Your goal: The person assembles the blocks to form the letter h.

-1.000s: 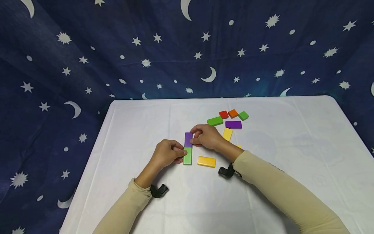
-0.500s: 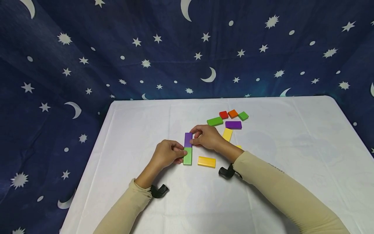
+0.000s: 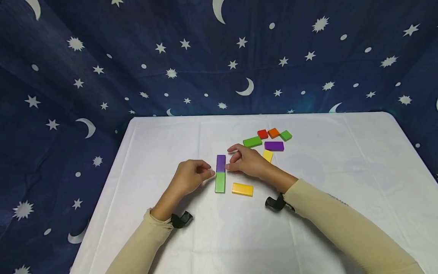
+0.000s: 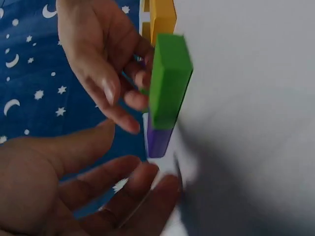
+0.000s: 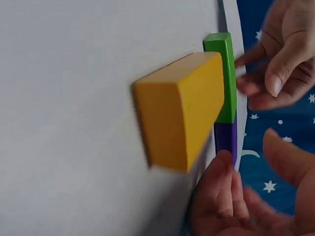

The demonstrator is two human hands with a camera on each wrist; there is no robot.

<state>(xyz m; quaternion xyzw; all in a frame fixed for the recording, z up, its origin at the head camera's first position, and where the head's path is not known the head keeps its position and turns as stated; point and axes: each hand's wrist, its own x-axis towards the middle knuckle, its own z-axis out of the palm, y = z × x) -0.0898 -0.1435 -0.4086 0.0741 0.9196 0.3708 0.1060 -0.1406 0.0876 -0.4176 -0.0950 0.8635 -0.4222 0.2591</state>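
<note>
Head view hides a bit: the right hand covers the near end of one yellow block, and both wrist views are blurry up close, so finger contact is hard to judge. Everything sits on a white tablecloth with faint creases, and behind it hangs a dark blue drape printed with white stars and moons. The purple block and green block lie flat end to end near the middle of the table, making one straight strip whose long axis runs away from the person, purple at the far end, green nearer. Left hand sits just left of the seam with fingers loosely curled, gripping nothing, fingertips close to the blocks but seemingly apart from them. Right hand is just right of the purple block, fingers relaxed and spread, fingertips right at its edge; can't tell if they touch. A second yellow block lies flat just right of the green one, long axis crosswise.
</note>
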